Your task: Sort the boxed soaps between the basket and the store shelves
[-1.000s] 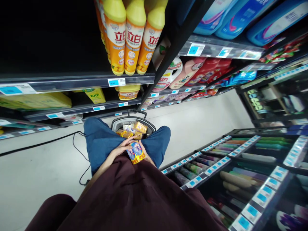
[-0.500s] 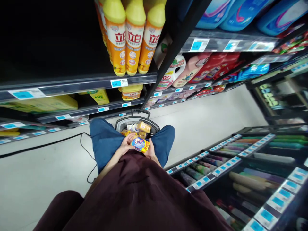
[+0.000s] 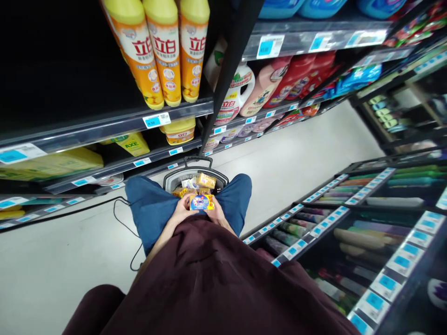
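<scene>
A blue and yellow OMO soap pack (image 3: 201,203) is held level at my lap, its printed face up. My left hand (image 3: 181,209) grips its left end, fingers curled round the side. At the other end my right hand (image 3: 217,212) closes on the pack, with part of its fingers hidden. Just beyond it, between my knees, stands a grey and black shopping basket (image 3: 168,179). Inside the basket lie several yellow wrapped packs (image 3: 206,180) and a white one (image 3: 189,183).
Yellow dish soap bottles (image 3: 169,56) stand on the shelf ahead. Laundry detergent bottles (image 3: 265,88) fill shelves to the right. A low rack of rolled goods (image 3: 289,232) runs along my right side. A black cable (image 3: 118,199) lies on the pale floor (image 3: 87,246) at left.
The OMO soap pack has turned from tilted to nearly level in both hands. My view has shifted slightly, so the shelves sit further left and higher.
</scene>
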The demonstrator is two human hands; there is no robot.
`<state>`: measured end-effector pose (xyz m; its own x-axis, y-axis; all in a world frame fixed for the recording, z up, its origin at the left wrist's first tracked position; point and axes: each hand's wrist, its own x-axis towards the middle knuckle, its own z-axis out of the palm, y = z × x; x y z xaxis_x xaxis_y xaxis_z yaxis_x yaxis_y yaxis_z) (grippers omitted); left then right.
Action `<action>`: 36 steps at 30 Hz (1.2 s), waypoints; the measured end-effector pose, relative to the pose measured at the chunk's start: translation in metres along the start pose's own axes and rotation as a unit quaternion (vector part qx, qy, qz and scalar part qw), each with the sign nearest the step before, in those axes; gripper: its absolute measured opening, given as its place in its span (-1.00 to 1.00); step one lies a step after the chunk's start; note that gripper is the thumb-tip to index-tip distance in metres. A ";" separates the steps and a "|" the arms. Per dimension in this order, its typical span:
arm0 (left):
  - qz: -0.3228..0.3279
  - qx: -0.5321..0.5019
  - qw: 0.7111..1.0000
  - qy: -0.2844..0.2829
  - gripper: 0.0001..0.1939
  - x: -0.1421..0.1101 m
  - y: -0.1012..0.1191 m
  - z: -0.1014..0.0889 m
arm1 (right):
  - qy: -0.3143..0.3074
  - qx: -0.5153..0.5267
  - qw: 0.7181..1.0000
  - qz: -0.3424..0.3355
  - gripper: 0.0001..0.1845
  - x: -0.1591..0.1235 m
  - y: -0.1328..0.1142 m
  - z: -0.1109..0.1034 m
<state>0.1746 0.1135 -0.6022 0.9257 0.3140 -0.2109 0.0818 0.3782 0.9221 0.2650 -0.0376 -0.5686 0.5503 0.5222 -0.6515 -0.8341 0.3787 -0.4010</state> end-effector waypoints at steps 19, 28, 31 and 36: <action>0.001 0.001 1.000 -0.013 -0.16 -0.001 0.005 0.001 | 0.021 0.021 0.999 0.028 -0.64 -0.001 -0.005 0.008; 0.000 0.000 1.000 -0.013 -0.17 -0.002 0.006 0.001 | 0.032 0.010 0.999 0.025 -0.66 -0.001 -0.006 0.009; 0.000 -0.004 1.000 -0.016 -0.16 -0.002 0.007 0.001 | 0.038 0.010 0.999 0.027 -0.66 -0.002 -0.006 0.011; -0.001 0.003 1.000 -0.016 -0.15 -0.002 0.008 0.001 | 0.033 0.010 0.999 0.027 -0.65 -0.002 -0.006 0.011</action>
<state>0.1739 0.1146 -0.5939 0.9367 0.2856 -0.2028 0.0861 0.3733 0.9237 0.2694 -0.0328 -0.5573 0.4997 0.4911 -0.7135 -0.8615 0.3672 -0.3506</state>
